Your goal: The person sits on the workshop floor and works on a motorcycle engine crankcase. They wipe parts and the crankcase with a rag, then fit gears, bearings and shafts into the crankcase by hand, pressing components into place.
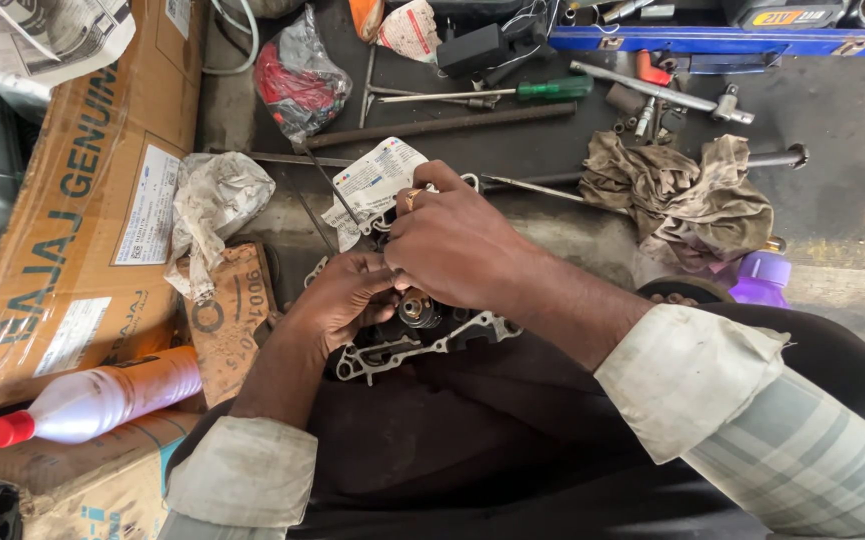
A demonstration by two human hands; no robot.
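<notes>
Engine cover [423,345], grey cast metal w/ a dark round part in the middle, sits on the person's lap, low centre. Left hand [345,300] grips its left side, fingers curled. Right hand [458,243] lies over the top, fingers bent down on it. Dirty rag [688,200] & green-handled screwdriver [498,93] lie well apart on the floor; white bottle [103,397] at left.

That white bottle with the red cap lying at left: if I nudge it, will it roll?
Probably: the bottle lies on its side on a cardboard box and looks round. It seems partly full, so likely light. The smooth plastic may be slippery.
</notes>
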